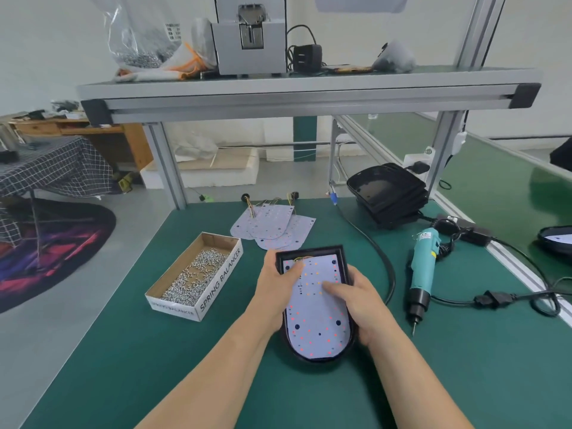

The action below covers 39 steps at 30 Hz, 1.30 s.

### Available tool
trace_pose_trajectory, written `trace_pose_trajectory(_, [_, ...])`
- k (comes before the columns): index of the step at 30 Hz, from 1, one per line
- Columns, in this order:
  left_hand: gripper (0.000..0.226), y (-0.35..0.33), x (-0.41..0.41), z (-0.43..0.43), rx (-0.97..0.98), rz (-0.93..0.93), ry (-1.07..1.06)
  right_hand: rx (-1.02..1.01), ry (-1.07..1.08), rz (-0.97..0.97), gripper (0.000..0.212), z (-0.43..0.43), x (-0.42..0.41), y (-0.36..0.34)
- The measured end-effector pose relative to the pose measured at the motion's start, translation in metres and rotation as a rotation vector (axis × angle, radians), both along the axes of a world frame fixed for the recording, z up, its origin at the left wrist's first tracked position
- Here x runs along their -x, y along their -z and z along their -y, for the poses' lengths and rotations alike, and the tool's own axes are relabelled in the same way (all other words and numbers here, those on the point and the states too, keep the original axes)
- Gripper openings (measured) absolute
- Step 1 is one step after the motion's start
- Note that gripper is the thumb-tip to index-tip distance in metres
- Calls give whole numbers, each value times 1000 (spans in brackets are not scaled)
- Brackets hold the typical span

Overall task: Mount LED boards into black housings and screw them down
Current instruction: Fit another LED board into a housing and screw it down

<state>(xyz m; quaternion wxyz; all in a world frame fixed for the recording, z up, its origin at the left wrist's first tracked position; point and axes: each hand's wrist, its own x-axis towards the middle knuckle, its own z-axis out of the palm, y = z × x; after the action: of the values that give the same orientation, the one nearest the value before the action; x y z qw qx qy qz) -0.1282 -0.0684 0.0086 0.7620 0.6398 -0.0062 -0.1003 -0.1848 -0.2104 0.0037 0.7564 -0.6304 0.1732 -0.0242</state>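
- Between our two grips, nearest to us, the black housing (pixel 309 251) lies flat on the green surface (pixel 123 351). An LED board (pixel 315 317) sits inside it and fills it almost to the rim.
- Our left grip (pixel 275 284) clasps the housing's left wall, with the thumb laid over the board's far corner. Our right grip (pixel 356 305) wraps the right wall, with the thumb pressing near the board's middle. Both grips are closed on the housing, so neither is free.
- We judge the step in hand to be seating the board: we see no screw in it, and the driver lies untouched.
- The next move, as we see it, calls for freeing one grip to pick a screw and fetch the driver, while the other keeps the dark holes lined up.
- The board is a thin, pale, matte sheet, square at the far end and rounded at the near end. It is dotted with red and orange LEDs, and fine wires bunch at its far edge. The housing looks like hard black plastic with a raised wall.
- Left of the left grip, an open cardboard box (pixel 226 267) holds small bright metal screws (pixel 192 280).
- Right of the right grip, a teal electric screwdriver (pixel 422 267) lies on its side with its bit pointing our way.
- Beyond the grips, spare LED boards (pixel 272 226) overlap in a fan.
- Farther off to the right stands a nested stack of housings (pixel 387 193).
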Motion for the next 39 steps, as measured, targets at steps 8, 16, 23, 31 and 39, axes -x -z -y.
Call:
trace_pose_trajectory(8, [15,6,-2,-1,-315,-72,102,476,129,33,44,9,2,10])
trace_pose_trajectory(16, [17,-32,-43,-68,-824,216,-195,418,166,30,59,13,1,20])
trace_pose_trajectory(23, [43,-53,-88,-167,-1644,28,441,423,158,24,59,15,-4,27])
trace_pose_trajectory(31, [30,-20,-86,-171,-1505,314,333,438,154,13,59,16,-6,28])
trace_pose_trajectory(39, [11,-21,-87,-184,-1366,233,209,430,153,21,59,14,-5,25])
